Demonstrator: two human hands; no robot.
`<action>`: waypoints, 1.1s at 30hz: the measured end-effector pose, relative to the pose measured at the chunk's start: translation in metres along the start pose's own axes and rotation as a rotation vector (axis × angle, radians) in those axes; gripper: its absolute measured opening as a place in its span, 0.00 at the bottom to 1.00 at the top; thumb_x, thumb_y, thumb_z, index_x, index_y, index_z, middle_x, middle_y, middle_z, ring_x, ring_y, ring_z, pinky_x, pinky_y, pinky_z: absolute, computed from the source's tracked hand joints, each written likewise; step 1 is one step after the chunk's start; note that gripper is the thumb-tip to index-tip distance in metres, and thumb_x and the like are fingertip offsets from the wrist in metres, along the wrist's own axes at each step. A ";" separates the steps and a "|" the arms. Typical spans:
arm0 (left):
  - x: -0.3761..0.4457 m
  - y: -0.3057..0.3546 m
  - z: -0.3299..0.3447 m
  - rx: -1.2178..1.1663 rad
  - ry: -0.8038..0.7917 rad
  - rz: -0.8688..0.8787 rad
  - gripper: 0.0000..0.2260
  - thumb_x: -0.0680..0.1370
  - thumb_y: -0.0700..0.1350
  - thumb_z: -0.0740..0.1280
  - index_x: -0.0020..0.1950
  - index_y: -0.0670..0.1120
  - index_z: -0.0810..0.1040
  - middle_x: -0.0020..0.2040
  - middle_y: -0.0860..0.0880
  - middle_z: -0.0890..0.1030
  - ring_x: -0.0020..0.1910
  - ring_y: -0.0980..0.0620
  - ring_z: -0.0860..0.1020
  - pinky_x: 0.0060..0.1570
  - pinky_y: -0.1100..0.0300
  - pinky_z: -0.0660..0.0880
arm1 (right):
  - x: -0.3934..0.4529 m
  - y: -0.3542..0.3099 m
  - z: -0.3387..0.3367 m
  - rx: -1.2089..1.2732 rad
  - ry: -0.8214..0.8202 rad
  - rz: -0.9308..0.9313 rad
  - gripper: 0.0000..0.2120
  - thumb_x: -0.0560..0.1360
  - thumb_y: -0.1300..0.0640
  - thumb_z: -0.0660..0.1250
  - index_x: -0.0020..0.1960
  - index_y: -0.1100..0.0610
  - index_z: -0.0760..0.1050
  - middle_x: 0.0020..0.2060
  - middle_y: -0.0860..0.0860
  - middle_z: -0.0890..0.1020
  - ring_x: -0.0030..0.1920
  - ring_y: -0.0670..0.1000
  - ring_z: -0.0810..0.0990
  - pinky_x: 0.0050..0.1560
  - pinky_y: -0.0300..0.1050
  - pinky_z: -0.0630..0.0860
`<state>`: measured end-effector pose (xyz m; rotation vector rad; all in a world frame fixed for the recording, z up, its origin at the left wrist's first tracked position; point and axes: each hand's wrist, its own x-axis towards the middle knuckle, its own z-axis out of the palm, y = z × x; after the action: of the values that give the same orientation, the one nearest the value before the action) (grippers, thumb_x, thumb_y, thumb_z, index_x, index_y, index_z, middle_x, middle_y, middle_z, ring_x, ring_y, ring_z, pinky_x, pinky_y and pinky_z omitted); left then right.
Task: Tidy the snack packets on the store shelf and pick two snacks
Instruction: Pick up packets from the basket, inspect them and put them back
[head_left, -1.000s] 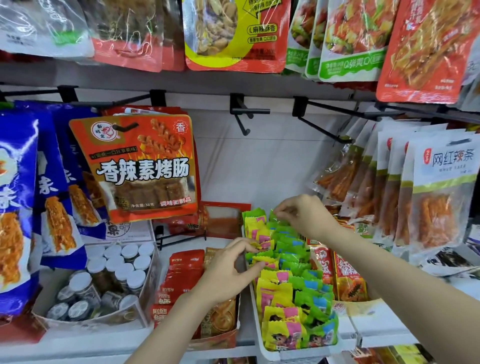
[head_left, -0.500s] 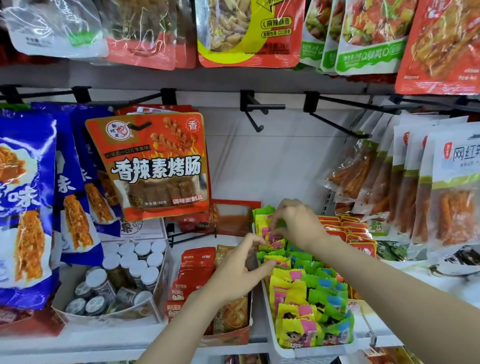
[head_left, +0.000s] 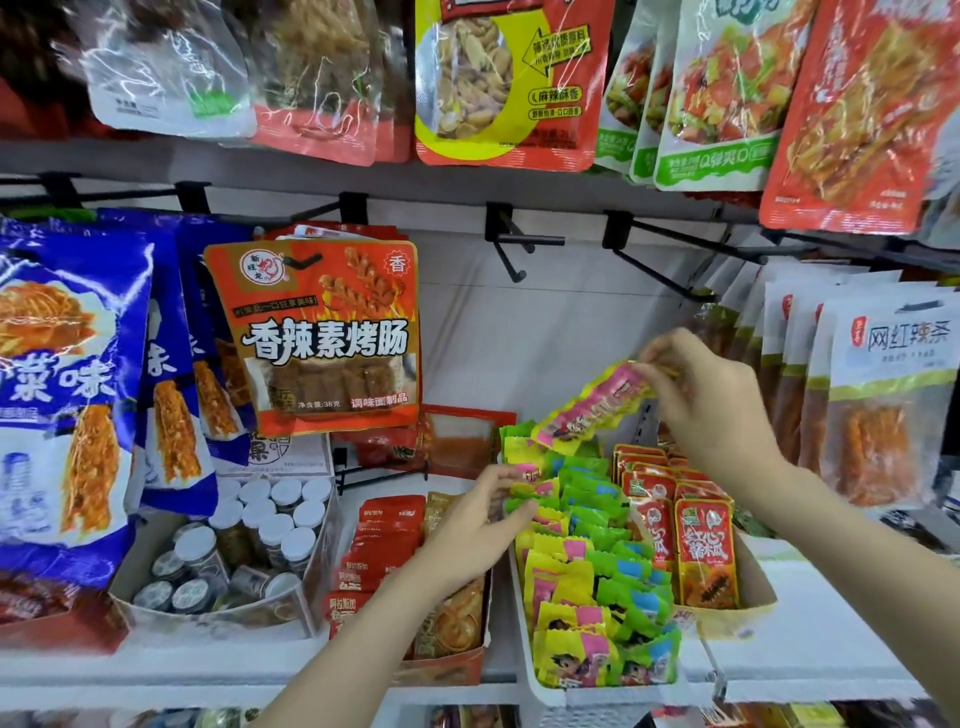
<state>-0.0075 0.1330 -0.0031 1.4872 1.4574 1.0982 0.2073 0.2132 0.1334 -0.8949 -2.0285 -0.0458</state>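
Judging from the shelf as it lies now, the tidying is partly done and the picking has just started. At 9 o'clock the blue bags hang in order on their pegs; the orange bag at 10 o'clock hangs straight. The right-hand bags at 3 o'clock also hang in a neat file. None of these looks to need work.

White bin, 6 o'clock: yellow and green packets stand in two rough rows, front ones upright, back ones near 12 o'clock of the bin leaning and uneven. Red sachets just beside the bin, at its 3 o'clock, stand in file.

Left hand: fingers curled at the bin's 9 o'clock edge, fingertips pinching the top of a yellow packet in the back row.

Right hand: thumb and fingertips pinch one end of a lifted packet, yellow and pink, tilted, clear above the bin's far end. Blurred; print unreadable.

Estimate: one snack possibly in hand, second not yet chosen; back rows of the bin left to straighten.
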 end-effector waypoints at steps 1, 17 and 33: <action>0.003 0.003 0.003 -0.008 0.026 -0.009 0.14 0.80 0.49 0.67 0.64 0.53 0.71 0.65 0.55 0.75 0.66 0.59 0.72 0.64 0.68 0.67 | -0.002 -0.001 -0.008 0.000 0.040 0.012 0.05 0.78 0.54 0.68 0.48 0.48 0.71 0.38 0.45 0.82 0.35 0.48 0.81 0.36 0.50 0.78; -0.059 0.089 -0.001 -0.598 0.077 -0.071 0.13 0.78 0.37 0.69 0.62 0.40 0.77 0.58 0.40 0.83 0.55 0.43 0.83 0.51 0.57 0.81 | 0.005 -0.041 -0.054 0.308 0.055 0.471 0.04 0.75 0.55 0.72 0.45 0.54 0.79 0.34 0.46 0.83 0.36 0.46 0.81 0.42 0.46 0.77; -0.098 0.087 -0.002 -1.293 -0.066 -0.195 0.24 0.79 0.55 0.63 0.68 0.41 0.75 0.64 0.35 0.79 0.60 0.37 0.80 0.50 0.51 0.81 | 0.010 -0.065 -0.058 0.786 -0.208 0.630 0.09 0.73 0.63 0.73 0.52 0.59 0.80 0.40 0.55 0.85 0.36 0.44 0.84 0.32 0.30 0.75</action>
<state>0.0218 0.0306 0.0730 0.4293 0.5228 1.4033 0.2056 0.1509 0.1947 -0.9785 -1.6216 1.1429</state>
